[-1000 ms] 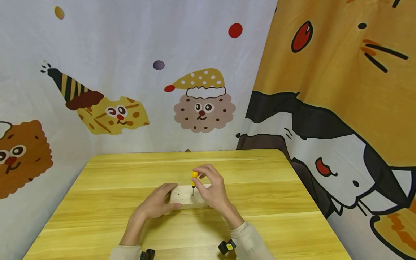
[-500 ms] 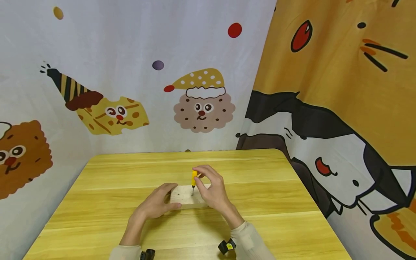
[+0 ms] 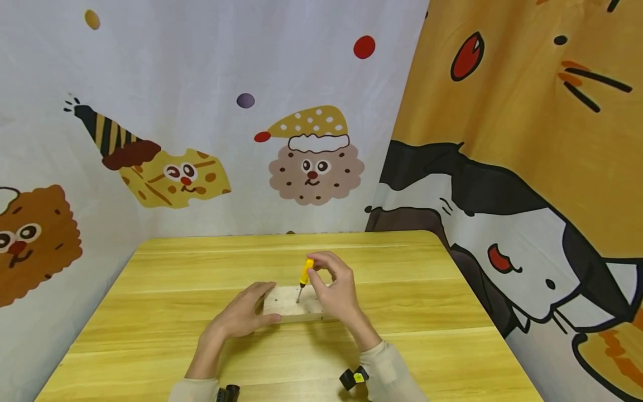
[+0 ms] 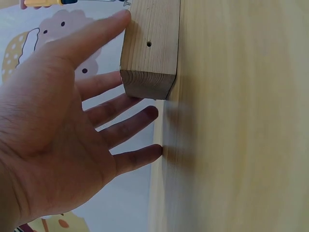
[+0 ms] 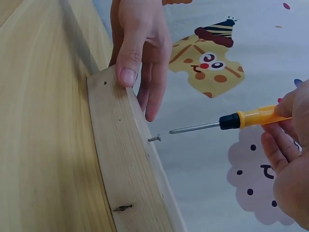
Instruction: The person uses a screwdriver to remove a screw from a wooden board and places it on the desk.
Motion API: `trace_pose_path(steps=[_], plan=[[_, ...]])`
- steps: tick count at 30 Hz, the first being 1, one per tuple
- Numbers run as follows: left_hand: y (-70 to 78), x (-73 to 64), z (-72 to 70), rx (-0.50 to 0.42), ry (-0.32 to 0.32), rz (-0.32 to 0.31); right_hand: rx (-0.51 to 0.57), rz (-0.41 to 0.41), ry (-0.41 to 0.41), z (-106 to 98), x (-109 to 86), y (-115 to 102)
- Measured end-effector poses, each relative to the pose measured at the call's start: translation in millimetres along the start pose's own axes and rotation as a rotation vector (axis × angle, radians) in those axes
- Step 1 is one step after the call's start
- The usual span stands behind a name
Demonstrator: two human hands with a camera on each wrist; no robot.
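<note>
A pale wooden block lies on the table. My left hand holds its left end, thumb on the near side and fingers at the far side; the lower fingers spread past the end in the left wrist view. My right hand pinches the yellow handle of a screwdriver, which leans to the right over the block. A screw stands partly out of the block's top. In the right wrist view the screwdriver's tip is slightly apart from the screw head. The block's right end is partly hidden behind my right hand.
The wood-grain table extends around the block on all sides. A small hole shows in the block near its left end, and a dark knot marks its side. A printed curtain hangs behind the table.
My right hand has shifted a little to the right, and the screwdriver, upright before, now tilts to the right. My left hand and the block have stayed in place.
</note>
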State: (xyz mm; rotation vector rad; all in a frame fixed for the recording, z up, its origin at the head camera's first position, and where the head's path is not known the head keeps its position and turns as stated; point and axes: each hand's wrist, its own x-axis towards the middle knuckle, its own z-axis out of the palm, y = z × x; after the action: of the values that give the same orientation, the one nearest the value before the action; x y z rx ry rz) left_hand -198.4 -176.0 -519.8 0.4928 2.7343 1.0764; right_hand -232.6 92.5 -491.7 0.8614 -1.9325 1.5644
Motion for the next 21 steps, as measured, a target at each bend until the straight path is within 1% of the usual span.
trace_pose_path(steps=[4, 11, 16, 21], plan=[[1.0, 0.1, 0.9, 0.000, 0.004, 0.010, 0.019, 0.020, 0.019, -2.6, 1.7, 0.0], [4.6, 2.7, 3.9, -0.005, 0.051, 0.026, 0.036, 0.050, 0.029, -5.4, 3.1, 3.2], [7.5, 5.7, 7.1, -0.019, 0.084, 0.059, 0.058, 0.081, 0.044, -7.0, 3.5, 4.7], [10.9, 9.9, 9.2, -0.033, 0.085, 0.096, 0.078, 0.127, 0.063, -10.7, 4.0, 5.7]])
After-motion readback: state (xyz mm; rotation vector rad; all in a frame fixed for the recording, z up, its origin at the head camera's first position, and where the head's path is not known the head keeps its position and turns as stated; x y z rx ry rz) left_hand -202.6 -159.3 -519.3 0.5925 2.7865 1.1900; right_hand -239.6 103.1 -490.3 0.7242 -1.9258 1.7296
